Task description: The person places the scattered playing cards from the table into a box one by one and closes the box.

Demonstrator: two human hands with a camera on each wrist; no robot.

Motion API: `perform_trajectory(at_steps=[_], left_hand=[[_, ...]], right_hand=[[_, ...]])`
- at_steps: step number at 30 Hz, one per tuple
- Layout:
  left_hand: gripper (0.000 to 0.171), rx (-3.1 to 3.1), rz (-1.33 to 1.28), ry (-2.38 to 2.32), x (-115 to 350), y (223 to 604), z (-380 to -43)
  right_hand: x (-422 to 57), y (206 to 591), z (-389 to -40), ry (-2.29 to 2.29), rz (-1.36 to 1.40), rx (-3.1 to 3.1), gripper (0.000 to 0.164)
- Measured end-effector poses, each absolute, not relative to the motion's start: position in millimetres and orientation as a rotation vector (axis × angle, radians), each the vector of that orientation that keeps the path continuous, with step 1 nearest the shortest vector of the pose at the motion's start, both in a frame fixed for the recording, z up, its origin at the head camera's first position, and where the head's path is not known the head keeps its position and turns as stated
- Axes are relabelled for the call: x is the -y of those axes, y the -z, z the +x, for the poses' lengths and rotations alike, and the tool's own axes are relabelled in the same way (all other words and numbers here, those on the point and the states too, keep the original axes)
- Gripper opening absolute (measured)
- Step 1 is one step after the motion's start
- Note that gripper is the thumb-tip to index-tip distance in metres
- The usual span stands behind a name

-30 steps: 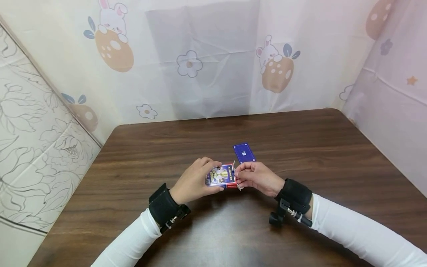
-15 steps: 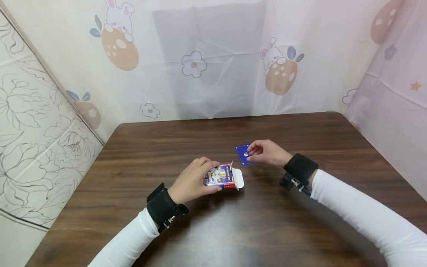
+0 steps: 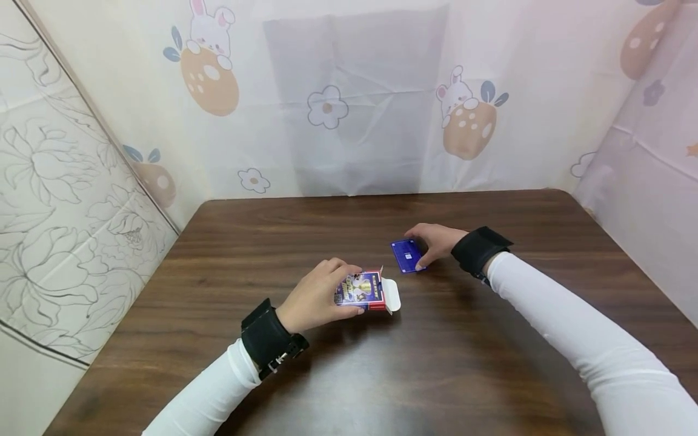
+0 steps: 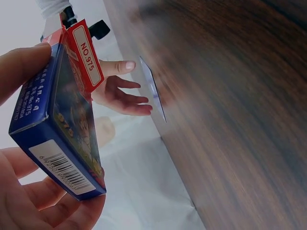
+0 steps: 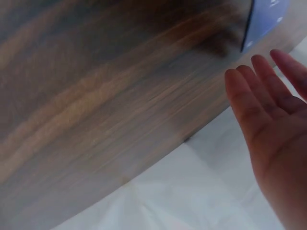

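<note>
My left hand [image 3: 312,297] grips a small blue and red card box [image 3: 360,289] by its long sides, above the table near its middle. The box's white end flap [image 3: 391,295] sticks out to the right; the left wrist view shows a barcode label [image 4: 62,166] on its side. Farther back, a blue card [image 3: 405,257] lies flat on the table; whether it is one card or a thin stack, I cannot tell. My right hand [image 3: 438,241] hovers at the card's right side, thumb and fingers spread. In the right wrist view the fingers are apart from the card.
A brown wood-grain table [image 3: 262,242] stretches out on all sides. Behind it hangs a pale curtain [image 3: 360,151] with rabbit prints, close to the back edge. Another pale curtain hangs at the right, and a flower-patterned panel [image 3: 71,181] stands at the left.
My right hand has moved from the box's opening back and right to the card, and its fingers have spread. The left hand keeps holding the box in place. The head view has shifted slightly.
</note>
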State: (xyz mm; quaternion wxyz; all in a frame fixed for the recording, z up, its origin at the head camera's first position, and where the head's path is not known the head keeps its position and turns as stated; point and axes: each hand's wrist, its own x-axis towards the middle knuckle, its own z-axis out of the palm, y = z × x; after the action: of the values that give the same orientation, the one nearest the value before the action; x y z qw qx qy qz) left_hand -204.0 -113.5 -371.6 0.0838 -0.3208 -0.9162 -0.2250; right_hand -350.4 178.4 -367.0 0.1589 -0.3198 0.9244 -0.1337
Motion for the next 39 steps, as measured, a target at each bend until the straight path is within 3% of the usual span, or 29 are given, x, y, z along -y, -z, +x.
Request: perform_trajectory(at_steps=[21, 30, 39], left_hand=[[0.063, 2.761, -0.962, 0.668, 109, 378, -213], [0.064, 2.758, -0.95, 0.678, 109, 380, -213], [0.064, 2.752, -0.945, 0.675, 110, 379, -211]], right_hand=[[-174, 384, -374, 0.314, -0.891, -2.724, 0.071], [-175, 384, -376, 0.337, -0.846, -2.791, 0.053], [-191, 371, -375, 0.543, -0.912, -2.798, 0.014]])
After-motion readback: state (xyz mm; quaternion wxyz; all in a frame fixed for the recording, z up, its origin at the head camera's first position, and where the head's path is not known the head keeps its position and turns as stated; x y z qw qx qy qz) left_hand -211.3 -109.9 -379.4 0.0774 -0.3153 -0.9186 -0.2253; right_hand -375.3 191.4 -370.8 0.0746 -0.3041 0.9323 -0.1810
